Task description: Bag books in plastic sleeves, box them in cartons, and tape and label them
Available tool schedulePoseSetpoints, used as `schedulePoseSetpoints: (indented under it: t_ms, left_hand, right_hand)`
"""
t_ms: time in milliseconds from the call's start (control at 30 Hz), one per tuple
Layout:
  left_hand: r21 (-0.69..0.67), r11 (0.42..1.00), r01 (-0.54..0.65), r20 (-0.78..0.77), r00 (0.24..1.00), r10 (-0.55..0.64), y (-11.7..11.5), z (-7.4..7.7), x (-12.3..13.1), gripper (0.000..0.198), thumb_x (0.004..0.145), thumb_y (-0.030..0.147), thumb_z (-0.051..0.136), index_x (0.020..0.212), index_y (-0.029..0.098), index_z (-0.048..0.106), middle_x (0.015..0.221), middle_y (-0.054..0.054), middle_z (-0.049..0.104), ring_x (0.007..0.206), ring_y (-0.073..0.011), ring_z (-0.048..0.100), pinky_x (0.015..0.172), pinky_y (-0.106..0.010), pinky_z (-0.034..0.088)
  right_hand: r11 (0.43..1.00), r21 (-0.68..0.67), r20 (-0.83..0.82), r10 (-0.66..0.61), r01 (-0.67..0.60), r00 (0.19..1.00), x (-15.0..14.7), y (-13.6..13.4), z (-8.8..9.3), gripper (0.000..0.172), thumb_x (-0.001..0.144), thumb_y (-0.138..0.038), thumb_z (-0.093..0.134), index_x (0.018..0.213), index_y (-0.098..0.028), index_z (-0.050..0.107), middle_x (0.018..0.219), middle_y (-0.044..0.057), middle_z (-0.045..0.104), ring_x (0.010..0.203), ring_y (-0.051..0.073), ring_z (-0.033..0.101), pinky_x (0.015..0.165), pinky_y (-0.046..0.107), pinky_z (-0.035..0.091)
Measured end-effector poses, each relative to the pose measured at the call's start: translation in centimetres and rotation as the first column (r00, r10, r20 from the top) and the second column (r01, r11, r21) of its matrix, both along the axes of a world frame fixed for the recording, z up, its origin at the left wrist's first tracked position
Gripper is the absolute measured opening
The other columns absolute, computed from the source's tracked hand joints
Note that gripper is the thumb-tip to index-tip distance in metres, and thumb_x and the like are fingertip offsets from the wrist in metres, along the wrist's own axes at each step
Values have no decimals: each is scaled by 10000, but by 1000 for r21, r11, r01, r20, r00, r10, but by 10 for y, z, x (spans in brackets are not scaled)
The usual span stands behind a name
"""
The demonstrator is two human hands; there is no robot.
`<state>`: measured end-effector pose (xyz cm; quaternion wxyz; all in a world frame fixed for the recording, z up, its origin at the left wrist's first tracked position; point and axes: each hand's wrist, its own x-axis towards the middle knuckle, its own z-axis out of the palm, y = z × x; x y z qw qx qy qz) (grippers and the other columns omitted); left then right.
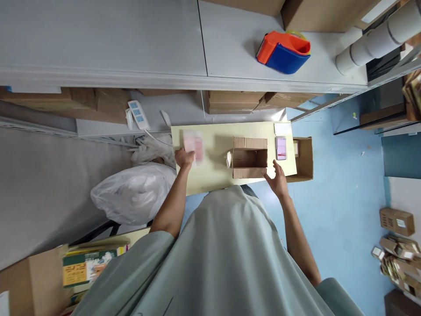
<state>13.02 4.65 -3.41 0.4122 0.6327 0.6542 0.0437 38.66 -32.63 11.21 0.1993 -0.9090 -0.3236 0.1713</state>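
My left hand [183,158] grips a pink and white packet [194,145], blurred by motion, above the left part of a small pale yellow table [213,175]. An open cardboard box [249,158] stands in the middle of that table, flaps up, with something white [228,159] at its left side. My right hand [279,179] hovers at the box's right front corner, fingers spread, holding nothing. A phone [281,147] with a lit screen lies to the right of the box.
A second open carton [304,159] sits at the table's right end. White plastic bags [131,193] and a power strip [138,115] lie to the left. An orange and blue tape dispenser [282,52] rests on the grey shelf above. Small boxes [396,245] litter the blue floor at right.
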Motion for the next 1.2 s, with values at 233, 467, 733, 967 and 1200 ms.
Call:
schedulePoseSetpoints:
  t_ms: [233, 467, 733, 967, 1200]
  left_hand:
    - [47, 999, 17, -32, 999, -16, -18, 40, 5, 246, 851, 318, 802, 1035, 177, 719, 1173, -180, 789, 1164, -368, 736, 1062, -471, 548]
    - [235, 969, 71, 203, 972, -121, -40, 104, 18, 417, 822, 295, 822, 1210, 175, 727, 1171, -98, 825, 1061, -264, 762, 953, -336, 569]
    - [397, 836, 378, 181, 861, -475, -76, 200, 82, 147, 893, 315, 788, 963, 188, 766, 975, -39, 757, 908, -209, 685, 850, -289, 544]
    - [326, 681, 656, 81, 698, -712, -113, 198, 147, 196, 921, 207, 689, 1099, 199, 769, 1100, -67, 770, 996, -246, 713, 898, -327, 550]
    - [129, 585, 800, -101, 598, -795, -134, 154, 169, 383, 930, 72, 585, 1249, 202, 750, 1266, -116, 780, 1153, -308, 735, 966, -375, 568]
  right_hand:
    - [996, 64, -47, 65, -62, 997, 10, 9, 2, 871, 1044, -714, 588, 1744, -236, 387, 1638, 220, 571, 1488, 414, 575, 1177, 664, 541]
    - [981, 98, -106, 175, -165, 979, 46, 29, -15, 767, 1055, -645, 622, 1673, -209, 494, 1647, 212, 565, 1540, 400, 535, 1273, 645, 470]
    - [956, 25, -276, 288, -292, 917, 75, 29, -47, 716, 978, -356, 747, 1649, -272, 513, 1703, 161, 505, 1443, 383, 643, 1189, 579, 571]
    - [948, 97, -358, 316, -302, 879, 85, 30, -56, 862, 949, -314, 765, 1718, -282, 377, 1625, 169, 570, 1316, 371, 720, 1070, 561, 635]
    - [963, 148, -428, 268, -225, 863, 94, 25, -66, 964, 929, -344, 806, 1756, -296, 312, 1623, 171, 585, 1260, 351, 749, 1040, 549, 651]
